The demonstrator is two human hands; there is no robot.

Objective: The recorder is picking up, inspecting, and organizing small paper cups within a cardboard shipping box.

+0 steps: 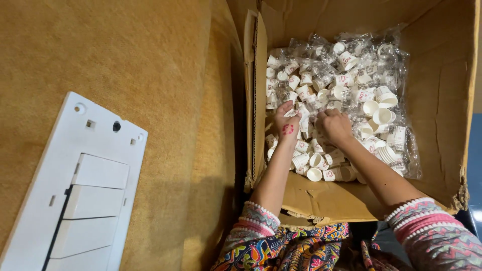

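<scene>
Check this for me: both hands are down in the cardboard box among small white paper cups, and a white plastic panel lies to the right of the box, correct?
Not quite. The white plastic panel lies to the left of the cardboard box, as the head view shows. The rest holds: the left hand and right hand are both among the small white paper cups.

- I get warm, fairly dim indoor light; colours lean yellow-orange.
- Glare glints off the clear plastic wrap [351,55] toward one o'clock.
- Deep shadow fills the gap beside the cardboard box [442,100], running toward six o'clock.
- Focus is sharp centrally; edges bend slightly.
</scene>
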